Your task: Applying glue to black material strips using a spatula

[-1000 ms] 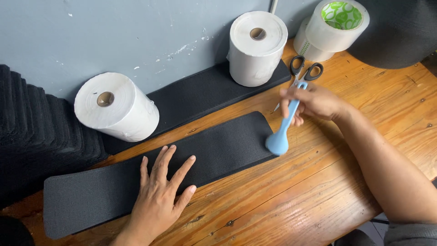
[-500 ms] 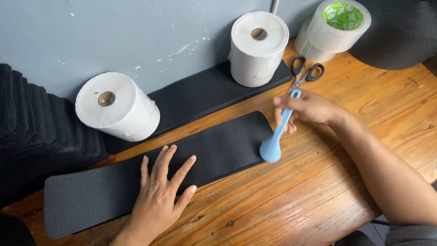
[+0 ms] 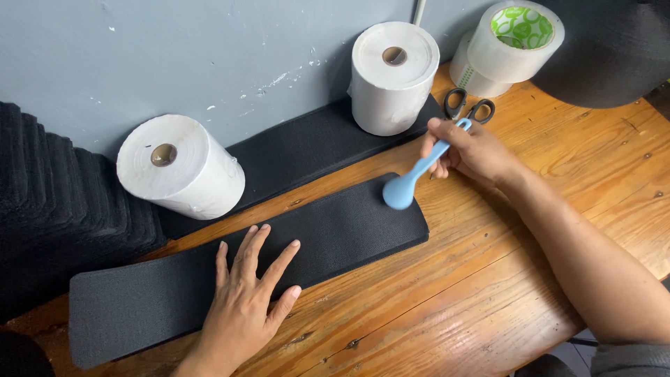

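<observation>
Two things are under my hands: a blue spoon-shaped tool [image 3: 417, 173] and a long dark strip [image 3: 244, 272] of textured material. The strip lies flat on the wooden table [image 3: 488, 293], running diagonally from lower left to upper right.

My right hand [image 3: 469, 150] holds the tool by the upper end of its handle. The fingers are curled shut around the handle, thumb on top, knuckles facing up. The handle slopes down and to the left from the grip. The rounded head sits at the right end of the strip, near its far edge; whether it presses on the surface or sits just above it cannot be told. The right forearm enters from the lower right corner and crosses the table diagonally.

My left hand [image 3: 244, 307] lies palm down on the middle part of the strip. Its fingers are spread wide and straight, pointing up and to the right. The heel of the hand extends past the near edge of the strip onto the wood. It holds nothing.

Black-handled scissors [image 3: 469, 106] lie just beyond the right hand. Behind them stand a white paper roll [image 3: 394, 77] and a roll of clear tape [image 3: 513, 45]. A second paper roll [image 3: 180, 167] lies on its side at left, resting on another dark strip [image 3: 307, 150] along the grey wall [image 3: 174, 56]. A stack of dark strips [image 3: 56, 202] fills the left edge.
</observation>
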